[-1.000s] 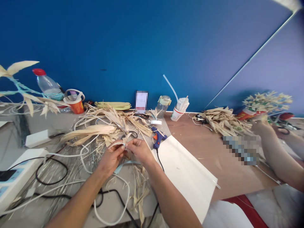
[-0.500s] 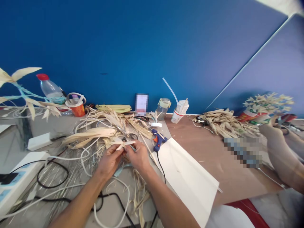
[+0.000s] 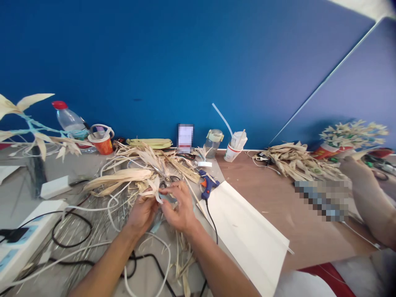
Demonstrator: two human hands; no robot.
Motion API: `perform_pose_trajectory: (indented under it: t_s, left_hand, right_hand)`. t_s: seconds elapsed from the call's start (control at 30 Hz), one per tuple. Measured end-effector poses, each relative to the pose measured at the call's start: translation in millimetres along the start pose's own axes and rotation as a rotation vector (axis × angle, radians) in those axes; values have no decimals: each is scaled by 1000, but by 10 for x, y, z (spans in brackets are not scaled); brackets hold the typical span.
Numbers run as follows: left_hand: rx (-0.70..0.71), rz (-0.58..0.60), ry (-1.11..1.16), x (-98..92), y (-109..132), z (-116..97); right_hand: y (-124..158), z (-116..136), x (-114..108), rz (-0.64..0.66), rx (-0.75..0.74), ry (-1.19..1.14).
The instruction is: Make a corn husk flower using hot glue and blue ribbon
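A pale flower made of corn husk (image 3: 154,189) stands upright in my left hand (image 3: 142,214), whose fingers are closed round its base. My right hand (image 3: 180,206) is just to the right, index finger and thumb apart at the edge of a petal; whether they touch it I cannot tell. A bit of light-blue tape shows between the hands. Scissors (image 3: 173,178) lie just beyond my fingers, partly covered by loose dried corn husks (image 3: 123,176). A blue glue gun (image 3: 208,185) rests to the right of my right hand.
A white power strip (image 3: 34,231) and tangled cables are at left, with thin wires beside them. Behind stand a bottle (image 3: 69,121), a red cup (image 3: 103,144), a phone (image 3: 185,138), a jar (image 3: 213,142) and a paper cup (image 3: 232,152). White card (image 3: 247,235) lies right; another person's arm (image 3: 368,198) is far right.
The flower has turned from lying flat between both hands to standing more upright in my left hand. My right hand's fingers have spread apart from their pinch on the petals.
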State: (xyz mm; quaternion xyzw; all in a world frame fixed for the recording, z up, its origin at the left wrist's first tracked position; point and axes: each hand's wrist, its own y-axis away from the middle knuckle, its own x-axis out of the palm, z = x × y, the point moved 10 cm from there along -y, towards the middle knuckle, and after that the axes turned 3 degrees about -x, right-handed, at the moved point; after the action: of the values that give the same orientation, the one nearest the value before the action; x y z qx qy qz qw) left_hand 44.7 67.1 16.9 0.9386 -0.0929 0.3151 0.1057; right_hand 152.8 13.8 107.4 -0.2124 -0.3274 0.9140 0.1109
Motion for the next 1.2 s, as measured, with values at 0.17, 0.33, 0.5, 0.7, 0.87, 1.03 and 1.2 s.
perform_pose_trajectory:
  t_s: [0.17, 0.33, 0.5, 0.7, 0.87, 1.03, 1.2]
  left_hand:
    - [29, -15, -51, -75, -26, 27]
    - [59, 17, -142, -46, -8, 41]
    - [76, -6, -213, -35, 7, 29]
    - [68, -16, -153, -17, 10, 32]
    - [62, -16, -99, -8, 19, 30]
    - [21, 6, -75, 22, 19, 48]
    - [-17, 5, -39, 26, 22, 61]
  right_hand:
    - [8, -40, 44, -7, 0, 58]
    - [19, -83, 58, -27, 23, 61]
    - [12, -130, 18, -68, 90, 16]
    - [77, -419, 119, -84, 371, -297]
    - [183, -629, 350, -83, 607, -665]
    - [228, -687, 424, -124, 723, -846]
    - [245, -711, 402, -169, 765, -898]
